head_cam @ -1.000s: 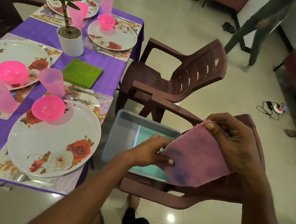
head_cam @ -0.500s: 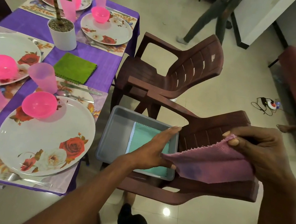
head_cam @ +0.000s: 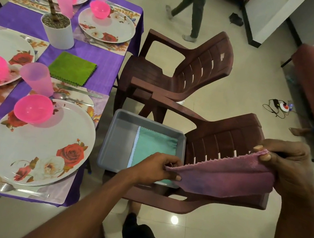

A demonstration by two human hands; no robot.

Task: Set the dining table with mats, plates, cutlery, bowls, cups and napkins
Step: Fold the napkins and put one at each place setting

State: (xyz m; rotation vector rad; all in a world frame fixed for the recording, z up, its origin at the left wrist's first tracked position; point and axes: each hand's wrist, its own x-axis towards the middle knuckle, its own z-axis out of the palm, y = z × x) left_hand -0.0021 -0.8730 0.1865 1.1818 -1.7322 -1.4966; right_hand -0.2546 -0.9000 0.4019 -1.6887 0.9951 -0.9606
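Since a moment ago the pink napkin [head_cam: 223,177] has been pulled out flatter and wider, and the two hands have moved further apart; the left hand [head_cam: 156,167] pinches one corner between thumb and curled fingers, and the right hand [head_cam: 286,166] pinches the far corner at about 2 o'clock from it; I think it is held tight like this so it can be folded neatly before it goes on the table.

Under the napkin, at 9 o'clock from it, a grey tray [head_cam: 121,133] sits on the seat of the near brown chair [head_cam: 228,140]; a green-blue napkin [head_cam: 155,149] lies flat inside, likely waiting its turn.

At 9 o'clock from the tray is the purple table [head_cam: 102,58]; the near plate [head_cam: 41,141] sits on a mat with a pink bowl [head_cam: 33,108] on it, a pink cup [head_cam: 37,78] just beside, and a fork [head_cam: 23,192] at its near edge; a green napkin [head_cam: 72,68] is already laid at 12 o'clock from this plate, near a potted plant [head_cam: 57,29]; the far plates have bowls and cups too.

A second brown chair [head_cam: 180,71] stands at 12 o'clock; the near chair's arm and the tray are between the hands and the table, so the napkin must go over them; another person's legs [head_cam: 191,11] walk far off.
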